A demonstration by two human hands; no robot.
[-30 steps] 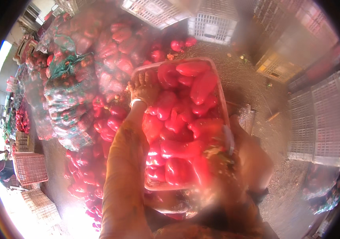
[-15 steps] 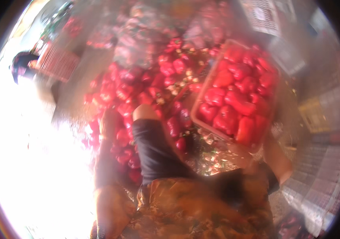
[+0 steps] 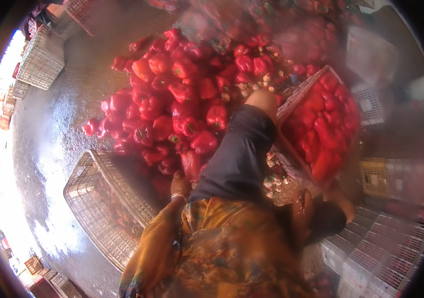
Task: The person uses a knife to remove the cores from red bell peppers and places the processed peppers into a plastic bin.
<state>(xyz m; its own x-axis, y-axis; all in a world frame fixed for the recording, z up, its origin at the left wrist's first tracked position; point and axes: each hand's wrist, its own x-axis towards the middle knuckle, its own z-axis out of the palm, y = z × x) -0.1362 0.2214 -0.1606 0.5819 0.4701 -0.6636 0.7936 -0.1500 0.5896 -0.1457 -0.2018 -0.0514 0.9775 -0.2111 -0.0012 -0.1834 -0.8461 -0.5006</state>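
Observation:
My left hand point(image 3: 179, 185) is low at the near edge of a heap of red bell peppers point(image 3: 162, 119), with a pale band at its wrist. Its fingers appear closed round a long red bell pepper point(image 3: 190, 165), though they are partly hidden. My right hand point(image 3: 301, 211) is beside my right knee, close to the near corner of a crate point(image 3: 293, 154) filled with glossy red peppers point(image 3: 326, 124). Blur hides how its fingers lie and whether anything is in them. My left knee point(image 3: 264, 102) juts between the heap and the crate.
An open lattice crate point(image 3: 90, 198) tilts at my left. Pale pepper cores point(image 3: 249, 87) lie beyond my knee, and more scraps point(image 3: 275, 181) lie below the filled crate. Stacked crates point(image 3: 380, 248) stand at the right; another crate point(image 3: 43, 57) is far left on the wet floor point(image 3: 48, 149).
My left arm has drawn back from the heap towards my body. The view has swung left, bringing the tilted lattice crate into sight. My right hand remains near the filled crate.

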